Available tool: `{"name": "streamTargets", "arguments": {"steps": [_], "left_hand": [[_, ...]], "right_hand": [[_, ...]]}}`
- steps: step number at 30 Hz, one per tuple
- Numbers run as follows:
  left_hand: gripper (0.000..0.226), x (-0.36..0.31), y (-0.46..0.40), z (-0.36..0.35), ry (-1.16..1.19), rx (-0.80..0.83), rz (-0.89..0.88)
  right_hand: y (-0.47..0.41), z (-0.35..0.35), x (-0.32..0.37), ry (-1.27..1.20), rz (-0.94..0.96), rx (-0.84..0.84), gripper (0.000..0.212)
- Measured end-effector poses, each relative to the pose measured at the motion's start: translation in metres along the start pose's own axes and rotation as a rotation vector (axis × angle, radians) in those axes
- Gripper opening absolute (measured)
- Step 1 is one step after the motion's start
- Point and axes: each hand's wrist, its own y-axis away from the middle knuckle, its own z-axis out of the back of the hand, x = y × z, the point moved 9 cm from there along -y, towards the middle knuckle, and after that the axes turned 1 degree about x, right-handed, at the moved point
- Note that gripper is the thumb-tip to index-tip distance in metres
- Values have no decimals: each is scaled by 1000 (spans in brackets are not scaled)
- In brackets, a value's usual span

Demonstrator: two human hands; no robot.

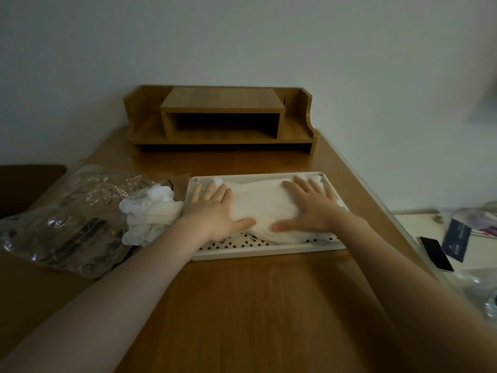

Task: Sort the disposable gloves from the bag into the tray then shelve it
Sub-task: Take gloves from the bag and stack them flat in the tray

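The person is pressing a stack of white disposable gloves (258, 203) flat into the white perforated tray (269, 250), which is lying across the middle of the table (242, 305). The left hand (215, 208) is lying palm down on the left end of the stack, fingers straight and spread, thumb pointing inward along the near edge. The right hand (309, 204) is mirroring it on the right end, likewise flat and spread; neither hand is pinching anything.

The step in hand appears to be flattening and squaring the stack. The stack is sitting toward the tray's far side, leaving a bare strip of perforated floor along the near wall, and some glove material is bunching near the far corners. To do the step well, the person should be pressing evenly from the centre outward and tucking loose edges below the tray's rim, so that nothing catches on shelving.

A further crumpled clump of gloves (150, 214) is lying at the mouth of the clear plastic bag (67, 219), just beside the tray's left wall, toward the table's left edge. The sorting therefore appears unfinished; this clump wants adding before the tray is lifted.

The wooden desktop shelf (220, 122) is standing at the table's far edge, its central compartment open toward the person.
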Motion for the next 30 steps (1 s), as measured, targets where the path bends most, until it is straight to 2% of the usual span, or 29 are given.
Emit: {"name": "streamTargets", "arguments": {"steps": [3, 6, 9, 11, 14, 19, 22, 24, 26, 30], "left_hand": [[101, 3, 5, -3, 91, 37, -1], [88, 2, 18, 12, 178, 28, -22], [63, 11, 40, 53, 262, -229, -74], [43, 33, 54, 75, 389, -423, -62], [28, 69, 62, 84, 614, -581, -12], [26, 106, 65, 88, 895, -741, -14], [25, 120, 65, 94, 956, -759, -31], [25, 127, 65, 96, 1011, -756, -52], [24, 125, 64, 93, 999, -695, -77], [21, 110, 53, 78, 878, -498, -175]], "right_hand": [[2, 0, -3, -4, -35, 7, 114], [2, 17, 11, 134, -5, -119, 112], [9, 43, 47, 71, 125, -289, 108], [13, 52, 77, -43, 204, -329, 84], [12, 57, 122, -185, 302, -369, 37], [-10, 44, 189, -258, 432, -318, 19], [-26, 33, 215, -154, 412, -237, 21], [-36, 23, 222, -49, 345, -148, 32], [-43, 13, 224, 67, 281, -67, 36], [-48, 12, 227, 19, 276, -93, 20]]}}
